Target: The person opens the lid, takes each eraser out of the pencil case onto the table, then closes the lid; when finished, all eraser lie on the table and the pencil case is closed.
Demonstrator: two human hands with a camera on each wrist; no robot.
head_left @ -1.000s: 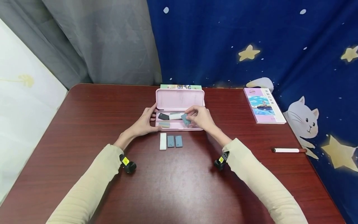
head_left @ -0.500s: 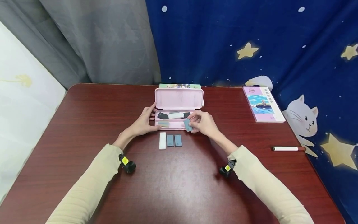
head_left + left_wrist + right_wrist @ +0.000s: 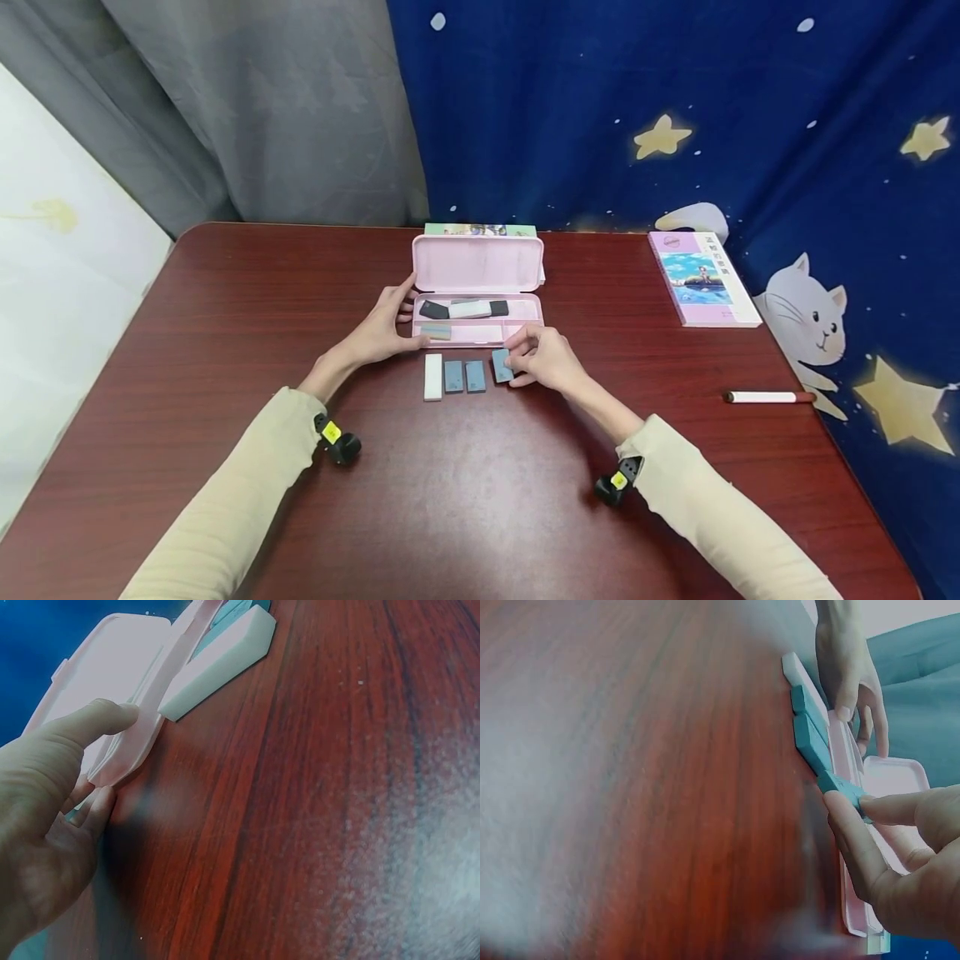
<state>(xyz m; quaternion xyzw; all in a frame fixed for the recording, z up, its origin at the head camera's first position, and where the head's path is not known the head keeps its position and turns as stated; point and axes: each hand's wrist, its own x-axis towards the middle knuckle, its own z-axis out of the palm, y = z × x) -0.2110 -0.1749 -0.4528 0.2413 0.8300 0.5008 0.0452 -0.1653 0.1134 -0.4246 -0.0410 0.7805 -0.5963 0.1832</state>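
A pink pencil case (image 3: 477, 265) lies with its lid raised. My left hand (image 3: 377, 332) holds its left end, thumb at the front rim and fingers round the side. Between thumb and fingers, my right hand (image 3: 551, 360) pinches a blue-grey eraser (image 3: 502, 367) just in front of the case. To the left of it, a white eraser (image 3: 432, 377) and two blue-grey erasers (image 3: 464, 377) lie in a row on the table. Inside the case are a white eraser (image 3: 469, 309), dark blocks (image 3: 434, 310) on either side of it, and a grey-yellow striped block (image 3: 436, 332).
A green-edged book or box (image 3: 480, 229) stands behind the lid. On the right of the brown table (image 3: 337, 517) are a pink-bordered book (image 3: 703, 279) and a white marker (image 3: 768, 397) with a dark red cap. Curtains hang behind the table's far edge.
My right hand has carried the blue-grey eraser from inside the case forward over its front rim to the row's right end. The left hand has stayed on the case.
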